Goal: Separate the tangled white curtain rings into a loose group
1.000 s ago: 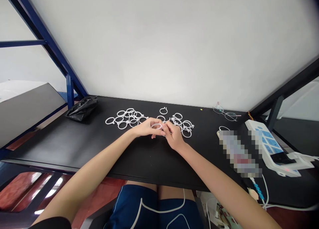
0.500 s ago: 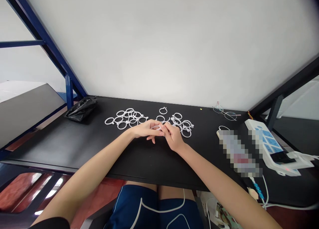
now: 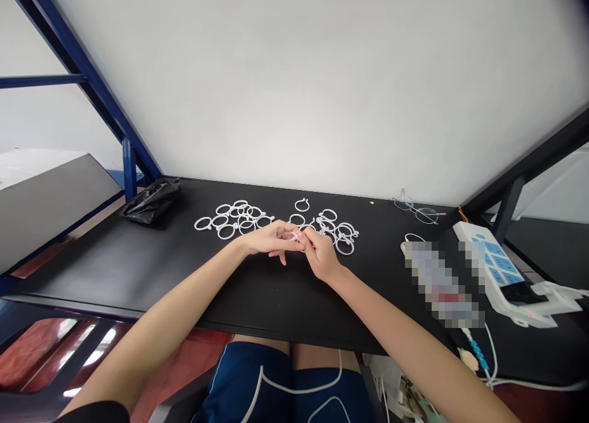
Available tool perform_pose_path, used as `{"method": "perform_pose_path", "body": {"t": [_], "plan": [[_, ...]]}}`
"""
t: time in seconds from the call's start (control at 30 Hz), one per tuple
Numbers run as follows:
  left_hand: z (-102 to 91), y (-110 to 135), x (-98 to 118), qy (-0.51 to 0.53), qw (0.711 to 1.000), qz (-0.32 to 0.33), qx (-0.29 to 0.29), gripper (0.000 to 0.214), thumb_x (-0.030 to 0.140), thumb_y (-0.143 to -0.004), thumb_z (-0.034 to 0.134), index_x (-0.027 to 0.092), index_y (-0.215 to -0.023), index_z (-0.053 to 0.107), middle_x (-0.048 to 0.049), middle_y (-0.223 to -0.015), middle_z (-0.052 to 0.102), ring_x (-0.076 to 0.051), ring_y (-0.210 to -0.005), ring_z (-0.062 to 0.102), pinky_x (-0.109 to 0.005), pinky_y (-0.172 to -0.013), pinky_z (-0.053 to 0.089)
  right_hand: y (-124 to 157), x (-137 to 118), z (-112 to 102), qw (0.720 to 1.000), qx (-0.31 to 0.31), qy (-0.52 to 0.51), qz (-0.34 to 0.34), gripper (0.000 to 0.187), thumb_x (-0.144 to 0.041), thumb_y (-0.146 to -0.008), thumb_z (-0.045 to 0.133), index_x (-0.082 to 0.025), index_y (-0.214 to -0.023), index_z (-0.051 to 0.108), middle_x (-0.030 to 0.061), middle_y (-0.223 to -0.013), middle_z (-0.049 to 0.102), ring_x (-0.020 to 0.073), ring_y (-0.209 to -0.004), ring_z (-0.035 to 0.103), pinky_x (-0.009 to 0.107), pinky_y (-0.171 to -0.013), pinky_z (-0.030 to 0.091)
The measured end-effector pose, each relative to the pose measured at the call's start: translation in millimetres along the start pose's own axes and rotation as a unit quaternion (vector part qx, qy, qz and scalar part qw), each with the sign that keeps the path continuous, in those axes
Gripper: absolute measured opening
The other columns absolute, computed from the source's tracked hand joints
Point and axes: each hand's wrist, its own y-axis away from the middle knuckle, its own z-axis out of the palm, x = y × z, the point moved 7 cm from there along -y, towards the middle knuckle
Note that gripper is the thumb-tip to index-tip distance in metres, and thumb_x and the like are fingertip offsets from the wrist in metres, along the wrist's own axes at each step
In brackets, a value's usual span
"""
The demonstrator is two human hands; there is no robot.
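Both hands meet over the middle of the black table, fingers closed around one white plastic ring (image 3: 288, 236). My left hand (image 3: 270, 239) grips its left side between thumb and fingers. The fingers of my right hand (image 3: 319, 251) pinch the ring's right end, hiding that part. Left of the hands lies a cluster of similar white rings (image 3: 226, 232), several of them overlapping. Behind and to the right is another group of rings (image 3: 345, 246), some with small knobbed ends. One ring with a gap (image 3: 302, 206) lies apart, nearer the wall.
A crumpled black plastic bag (image 3: 151, 202) is at the table's far left. To the right are eyeglasses (image 3: 427, 216), a blurred-out phone (image 3: 442, 285) with a charging cable, and a white power strip (image 3: 501, 270). Blue metal bars (image 3: 99, 101) frame the left side.
Hardly anything differs. Both hands stay on the ring in nearly the same place, and the whole view has shifted very slightly.
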Motion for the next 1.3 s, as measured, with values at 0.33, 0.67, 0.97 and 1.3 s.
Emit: {"method": "perform_pose_path", "body": {"t": [0.33,0.67,0.97,1.3], "plan": [[-1.2,-1,-4,0.002,1.0,0.003,0.005,0.029,0.041,-0.079,0.07,0.015,-0.085,0.058,0.011,-0.053,0.041,-0.002,-0.037,0.039,-0.028,-0.057,0.059,0,0,0,1.0,0.002,0.005,-0.006,0.037,-0.038,-0.1,0.033,-0.023,-0.066,0.03,-0.0053,-0.051,0.036,0.0101,-0.043,0.035,0.026,-0.046,0.027],[-26.8,-2,-3,0.043,0.983,0.015,0.176,0.037,0.05,-0.085,0.059,0.017,-0.073,0.047,0.0064,-0.059,0.048,-0.006,-0.048,0.052,-0.024,-0.057,0.054,-6,-4,-6,0.994,0.035,0.098,-0.042,0.024,-0.027,-0.099,0.036,-0.021,-0.087,0.056,0.0075,-0.09,0.067,0.021,-0.088,0.063,0.04,-0.087,0.047],[-55.7,0,-20,0.106,0.933,0.01,0.345,0.032,0.042,-0.088,0.044,0.017,-0.068,0.046,0.0024,-0.062,0.051,-0.008,-0.048,0.048,-0.022,-0.048,0.049,-3,0,21,0.964,-0.108,0.241,-0.025,0.034,-0.035,-0.095,0.048,-0.015,-0.12,0.056,0.0171,-0.138,0.054,0.0337,-0.141,0.032,0.06,-0.115,0.019],[-58.1,3,-17,-0.083,0.923,-0.011,0.375,0.047,0.06,-0.093,0.032,0.017,-0.084,0.051,0.0014,-0.065,0.054,-0.009,-0.046,0.047,-0.022,-0.047,0.043,-4,1,22,0.97,-0.139,0.201,-0.007,0.022,-0.028,-0.096,0.048,-0.019,-0.11,0.063,0.0096,-0.124,0.064,0.0288,-0.135,0.042,0.06,-0.116,0.016]]}}
